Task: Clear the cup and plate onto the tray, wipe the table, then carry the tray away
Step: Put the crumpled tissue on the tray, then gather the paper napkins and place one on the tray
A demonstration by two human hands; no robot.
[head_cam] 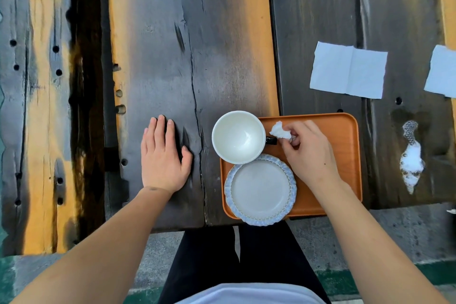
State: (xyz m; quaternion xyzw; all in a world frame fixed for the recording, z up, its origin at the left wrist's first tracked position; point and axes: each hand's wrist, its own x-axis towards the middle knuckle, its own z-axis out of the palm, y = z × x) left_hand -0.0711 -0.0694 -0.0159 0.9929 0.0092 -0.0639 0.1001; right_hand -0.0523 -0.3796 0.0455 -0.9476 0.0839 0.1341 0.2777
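Observation:
An orange tray (pixel 345 145) lies at the near edge of the dark wooden table (pixel 187 61). On its left side stand an empty white cup (pixel 238 137) with a dark handle and, nearer to me, an empty plate (pixel 260 189) with a blue scalloped rim. My right hand (pixel 308 153) is over the tray beside the cup handle, its fingers curled round a crumpled white tissue (pixel 280 130). My left hand (pixel 162 155) rests flat on the table, left of the cup, fingers straight.
Two flat white napkins (pixel 349 70) (pixel 441 71) lie on the table beyond the tray to the right. A white foamy spill (pixel 411 155) sits right of the tray. The table's near edge runs just below the tray; my legs are under it.

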